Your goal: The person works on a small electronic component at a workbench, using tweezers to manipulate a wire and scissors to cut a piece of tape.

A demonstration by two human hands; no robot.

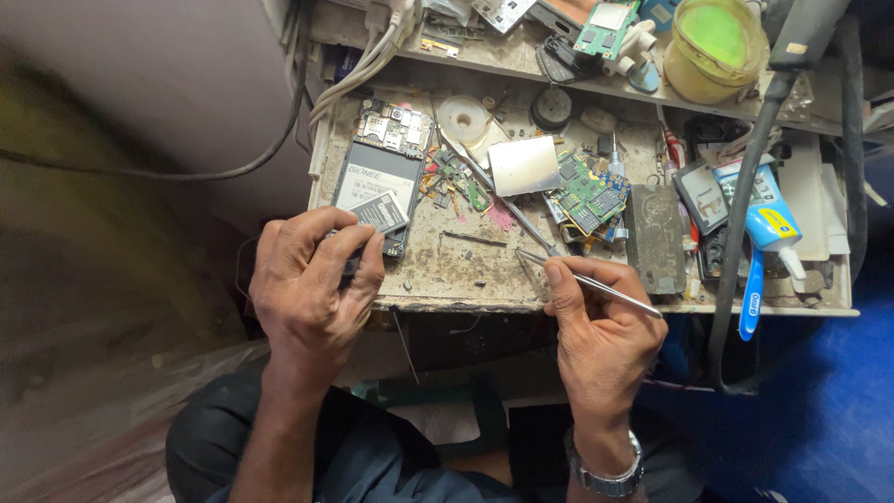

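His left hand (312, 279) grips the opened phone (377, 191) while his right hand (596, 326) pinches tweezers (587, 279); on this cluttered counter (447, 270), a slip could scratch the board.

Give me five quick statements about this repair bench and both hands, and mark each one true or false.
1. The right hand holds metal tweezers. True.
2. The left hand grips a screwdriver. False: it rests on the lower end of an opened phone and a small dark part.
3. The phone's back is off, so its circuit board shows. True.
4. A blue-handled toothbrush lies at the bench's left edge. False: it lies at the right, over the front edge.
5. The right wrist is bare. False: it wears a metal wristwatch.
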